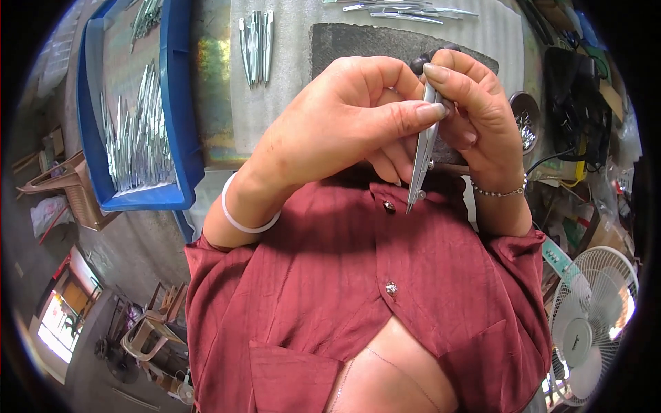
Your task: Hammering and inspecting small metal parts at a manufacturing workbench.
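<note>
A silver drawing compass [423, 155] hangs point-down between my hands in front of my chest. Its slim legs lie close together, and small screws stick out near the lower end. My left hand [358, 103] is closed on it, the thumb pressing along its upper part. At the top, the thumb and fingers of my right hand [471, 93] pinch it. A small dark round part [420, 64] shows by the fingertips; whether it belongs to the compass I cannot tell. Beneath my hands lies a dark flat slab [337, 45] on the table.
To the left, a blue bin [180, 103] holds many slim silver pieces. A neat group of silver compass legs [257, 48] lies on the table [289, 131], with more loose ones [406, 10] at the far edge. A round bowl [513, 103] of small metal parts and a fan [578, 330] are at right.
</note>
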A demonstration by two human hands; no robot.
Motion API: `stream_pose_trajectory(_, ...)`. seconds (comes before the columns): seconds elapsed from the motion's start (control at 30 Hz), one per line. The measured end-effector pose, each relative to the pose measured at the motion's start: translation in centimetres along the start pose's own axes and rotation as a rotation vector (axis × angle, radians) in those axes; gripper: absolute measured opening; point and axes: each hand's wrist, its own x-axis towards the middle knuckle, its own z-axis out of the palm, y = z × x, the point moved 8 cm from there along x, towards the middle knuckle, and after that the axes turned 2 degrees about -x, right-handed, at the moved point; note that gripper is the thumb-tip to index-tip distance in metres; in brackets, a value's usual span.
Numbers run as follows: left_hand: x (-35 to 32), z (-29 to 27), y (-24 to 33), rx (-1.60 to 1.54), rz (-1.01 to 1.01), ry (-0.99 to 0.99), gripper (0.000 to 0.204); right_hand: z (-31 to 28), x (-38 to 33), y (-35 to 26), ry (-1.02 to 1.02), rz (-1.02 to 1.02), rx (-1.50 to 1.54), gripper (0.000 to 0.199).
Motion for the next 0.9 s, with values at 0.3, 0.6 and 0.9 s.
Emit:
stream_pose_trajectory(0.3, 0.1, 0.5, -0.5, 0.012, -0.054, -0.018, 0.019, -0.5, -0.7, 0.4, 0.048, -0.041, 0.005, 0.015)
stream_pose_trajectory(0.6, 0.9, 1.4, -1.0, -0.052, -0.113, -0.079, 0.019, -1.5, -1.7, 1.0, 0.095, -0.011, 0.128, 0.012)
stream_pose_trajectory(0.9, 2.2, 1.7, -0.7, -0.074, -0.131, -0.120, 0.021, -2.1, -1.3, 0.8, 0.056, -0.012, 0.228, 0.015)
